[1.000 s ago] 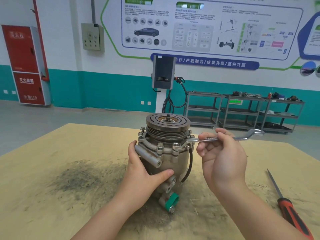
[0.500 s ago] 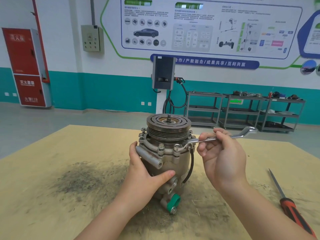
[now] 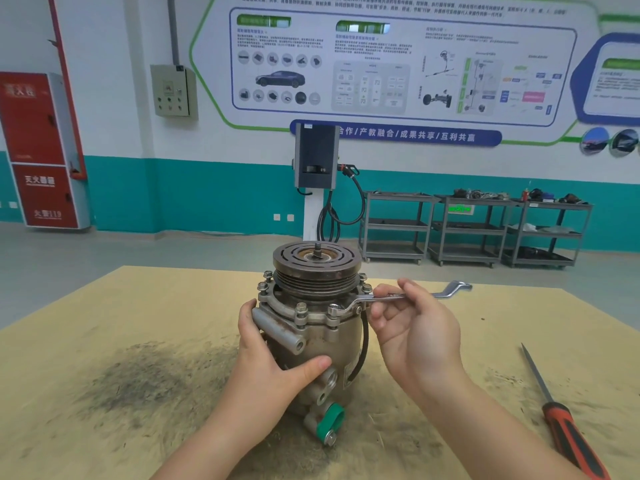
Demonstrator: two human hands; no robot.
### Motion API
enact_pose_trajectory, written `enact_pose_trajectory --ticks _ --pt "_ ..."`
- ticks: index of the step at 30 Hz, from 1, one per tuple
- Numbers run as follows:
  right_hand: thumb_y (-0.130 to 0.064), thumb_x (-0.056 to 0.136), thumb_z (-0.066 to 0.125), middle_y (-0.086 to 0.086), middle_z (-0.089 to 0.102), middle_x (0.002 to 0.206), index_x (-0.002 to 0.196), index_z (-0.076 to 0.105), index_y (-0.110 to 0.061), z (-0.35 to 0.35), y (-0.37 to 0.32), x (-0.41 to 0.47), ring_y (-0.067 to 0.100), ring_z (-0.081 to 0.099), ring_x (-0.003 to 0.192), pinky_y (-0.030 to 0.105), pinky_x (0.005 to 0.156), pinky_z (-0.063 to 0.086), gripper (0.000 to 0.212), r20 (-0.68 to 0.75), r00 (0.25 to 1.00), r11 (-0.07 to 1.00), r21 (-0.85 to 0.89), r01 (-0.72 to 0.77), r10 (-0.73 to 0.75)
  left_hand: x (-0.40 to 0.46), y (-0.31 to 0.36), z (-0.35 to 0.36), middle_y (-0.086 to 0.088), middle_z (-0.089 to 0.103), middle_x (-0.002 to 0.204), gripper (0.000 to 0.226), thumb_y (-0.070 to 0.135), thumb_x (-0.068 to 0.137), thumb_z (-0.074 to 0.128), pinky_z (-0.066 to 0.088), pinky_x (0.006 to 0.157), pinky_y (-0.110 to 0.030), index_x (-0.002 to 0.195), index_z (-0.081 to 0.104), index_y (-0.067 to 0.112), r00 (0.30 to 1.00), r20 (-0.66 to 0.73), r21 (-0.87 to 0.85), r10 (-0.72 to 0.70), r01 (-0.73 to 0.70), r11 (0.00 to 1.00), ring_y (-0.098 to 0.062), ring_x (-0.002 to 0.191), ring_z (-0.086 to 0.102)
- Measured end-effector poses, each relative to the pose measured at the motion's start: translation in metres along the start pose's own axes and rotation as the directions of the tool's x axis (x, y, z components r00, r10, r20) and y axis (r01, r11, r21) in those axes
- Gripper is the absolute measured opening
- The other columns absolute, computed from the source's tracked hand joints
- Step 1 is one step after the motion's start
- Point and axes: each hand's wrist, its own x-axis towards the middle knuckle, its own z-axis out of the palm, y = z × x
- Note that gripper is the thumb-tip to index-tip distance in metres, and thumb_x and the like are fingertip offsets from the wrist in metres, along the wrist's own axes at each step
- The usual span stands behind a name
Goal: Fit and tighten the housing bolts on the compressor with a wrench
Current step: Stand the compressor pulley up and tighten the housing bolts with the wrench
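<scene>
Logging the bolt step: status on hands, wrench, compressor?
Left hand grips the grey metal compressor body. Right hand holds the silver offset ring wrench, ring on a front flange bolt. Nothing blocking; red-handled screwdriver lies apart.

Grey compressor upright on the counter, pulley uppermost; offset ring wrench seated on a flange bolt.
</scene>
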Motion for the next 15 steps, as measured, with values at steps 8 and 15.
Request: enact_pose_trajectory --ticks 8,15 --pt "-0.010 0.105 0.031 0.014 0.066 0.067 0.093 0.042 -0.011 -0.005 0.012 -0.012 0.022 0.057 0.047 0.027 0.044 0.045 0.016 0.139 0.904 0.896 -0.136 0.422 -0.404 0.000 0.001 0.000 0.016 0.043 0.142 0.115 0.065 0.046 0.080 0.039 0.114 -0.038 0.135 0.006 0.059 1.000 0.008 0.015 -0.008 0.008 1.000 -0.006 0.131 0.045" --pt "-0.033 0.102 0.049 0.004 0.060 0.100 0.095 0.057 -0.018 -0.016 0.024 -0.032 0.011 0.063 0.081 0.022 0.070 0.053 0.018 0.819 0.289 0.150 -0.247 0.957 -0.496 0.001 -0.002 0.000 0.009 0.050 0.141 0.115 0.066 0.046 0.083 0.045 0.109 -0.044 0.135 0.010 0.059 1.000 -0.001 0.032 -0.019 0.019 0.999 -0.013 0.128 0.053"
